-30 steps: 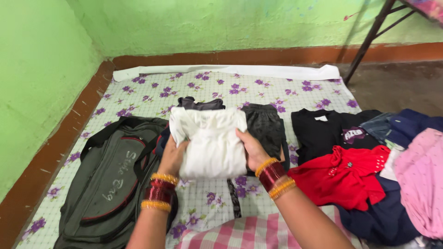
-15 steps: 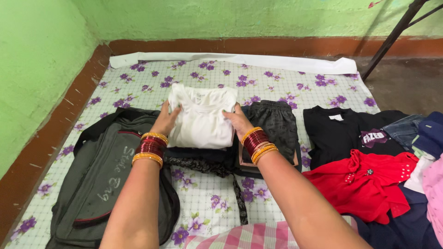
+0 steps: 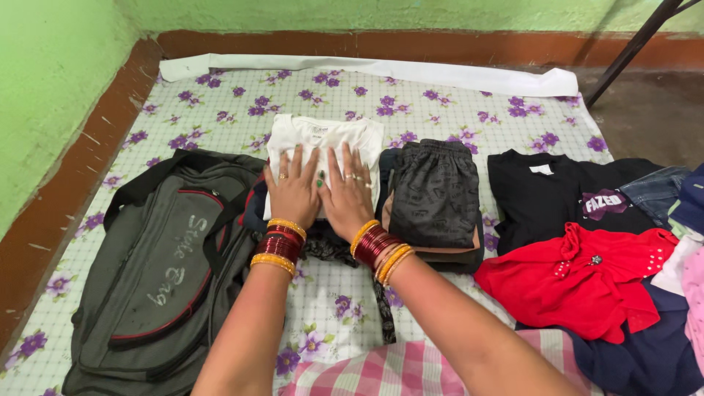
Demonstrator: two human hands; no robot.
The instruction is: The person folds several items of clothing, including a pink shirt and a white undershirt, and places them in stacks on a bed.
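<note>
Head view, only one camera. Both hands are lying flat, palms down, fingers spread, on a folded white garment [image 3: 323, 139]. Left hand [image 3: 293, 189] is covering its near-left part, right hand [image 3: 346, 192] its near-right part; thumbs are almost touching. Neither hand is gripping anything, both are just pressing on the cloth. Rings are showing on fingers of both hands, and stacked red and gold bangles are sitting on each wrist.

The white garment is folded into a rough rectangle, collar edge facing far, a few soft creases. It is sitting on top of a small pile of dark clothes, centre of the scene, on a floral sheet [image 3: 220, 103] with purple flowers, spread on the floor.

Counts:
- 1 white folded garment, under the hands.
- 1 grey duffel bag [image 3: 165, 264], lying just left of the pile, touching it.
- 1 folded dark patterned garment [image 3: 434, 192], just right of the white one, resting on another folded piece.
- 1 black t-shirt [image 3: 543, 198], lying flat further right.
- 1 red garment [image 3: 579, 282], overlapping the black t-shirt's near edge.
- More loose clothes at the far right edge, cut off, cannot count.
- 1 white strip [image 3: 381, 70] running along the sheet's far edge, by the wall.
- Pink checked cloth [image 3: 381, 370] showing near, bottom centre.
</note>
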